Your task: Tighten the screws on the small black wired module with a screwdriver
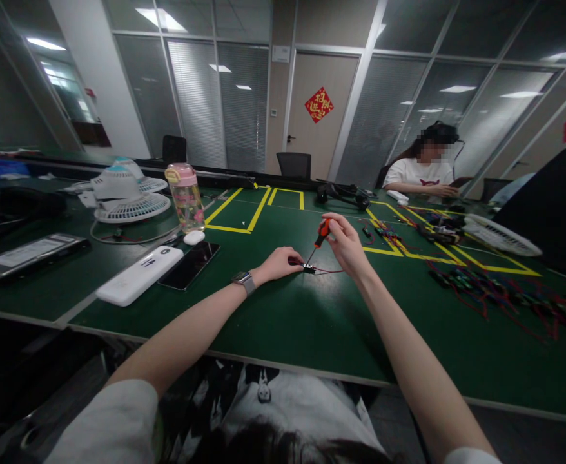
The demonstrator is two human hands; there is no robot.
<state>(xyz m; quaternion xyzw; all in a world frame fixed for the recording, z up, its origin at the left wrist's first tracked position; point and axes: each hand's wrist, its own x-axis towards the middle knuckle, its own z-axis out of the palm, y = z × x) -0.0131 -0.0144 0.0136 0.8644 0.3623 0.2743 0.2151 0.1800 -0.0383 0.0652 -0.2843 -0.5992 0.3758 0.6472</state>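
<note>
In the head view, my right hand grips a red and black screwdriver by its handle. The screwdriver slants down to the left, its tip at a small black and white connector piece on the green table. Thin red and dark wires trail from that piece to the right, below my right hand. My left hand, with a watch on the wrist, rests on the table with its fingers closed at the piece's left end. The exact contact of the tip is too small to make out.
To the left lie a black phone, a white power bank and a pink-lidded bottle, with white fans behind. Bundles of wired parts spread on the right. Yellow tape marks the table. Another person sits across.
</note>
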